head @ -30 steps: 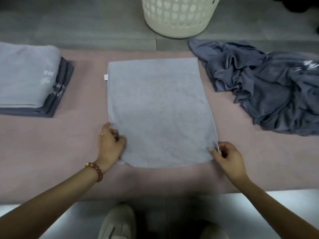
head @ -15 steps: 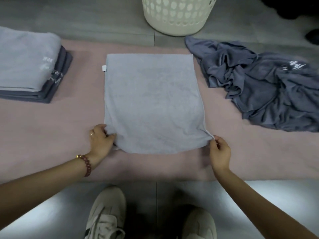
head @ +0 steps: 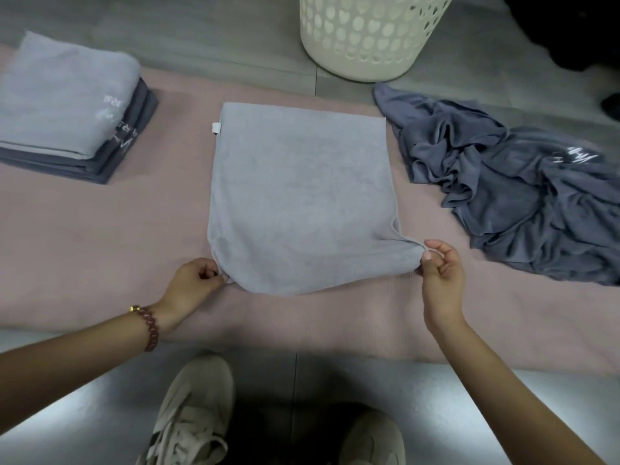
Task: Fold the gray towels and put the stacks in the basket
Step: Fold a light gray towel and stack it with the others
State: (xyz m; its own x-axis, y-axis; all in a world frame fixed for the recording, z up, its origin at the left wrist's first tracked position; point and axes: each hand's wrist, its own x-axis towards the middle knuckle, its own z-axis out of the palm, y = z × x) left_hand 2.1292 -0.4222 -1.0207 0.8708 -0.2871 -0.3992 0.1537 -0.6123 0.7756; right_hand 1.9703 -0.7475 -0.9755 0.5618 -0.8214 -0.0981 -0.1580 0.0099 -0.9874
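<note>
**Both near corners of the light towel pinched, basket beyond the mat**

We count one container: a cream perforated plastic laundry basket (head: 369, 38), standing on the gray floor just past the far edge of the pink mat (head: 100, 236). Its rim is cut off by the frame, so we cannot tell what it holds.

On the mat we count three groups of towels. One light gray towel (head: 302, 196), folded to a flat rectangle, lies at the middle of the mat with a small white tag (head: 216, 128) at its far left corner. One stack of folded towels (head: 67, 102) sits at the mat's far left corner, a light gray one on top of several dark gray layers; we cannot count these exactly. One crumpled heap of dark gray towel fabric (head: 520, 203) spreads over the right end, and we cannot say how many pieces it contains.

We see two hands. The left hand (head: 193, 283), with a red bead bracelet (head: 149, 327) on the wrist, has its fingers curled and pinches the towel's near left corner. The right hand (head: 441, 276) pinches the near right corner between thumb and fingers, drawing it out to a point toward the right.

Two pale sneakers (head: 194, 414) stand on the floor below the mat's near edge.
</note>
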